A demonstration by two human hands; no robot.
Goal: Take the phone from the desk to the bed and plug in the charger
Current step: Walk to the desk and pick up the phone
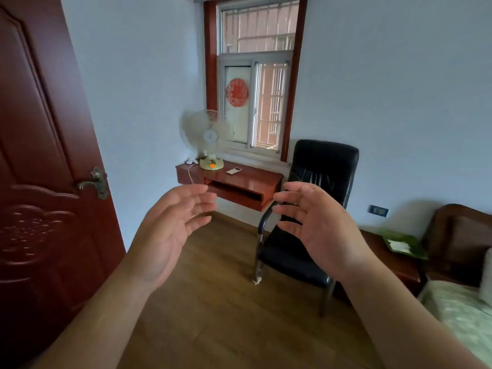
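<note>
A white phone (234, 170) lies flat on the red wall-mounted desk (255, 179) under the window, across the room from me. A white cable (190, 174) hangs over the desk's left end. The bed (463, 312) with a pale green cover fills the lower right corner. My left hand (170, 230) and my right hand (316, 225) are raised in front of me, palms facing each other, fingers spread, both empty and well short of the desk.
A black chair (300, 251) stands between desk and bed. A table fan (209, 139) sits on the desk's left part. A wall socket (378, 210) is above a dark nightstand (394, 259) holding a green item (403, 245). An open red door (45, 182) stands at left.
</note>
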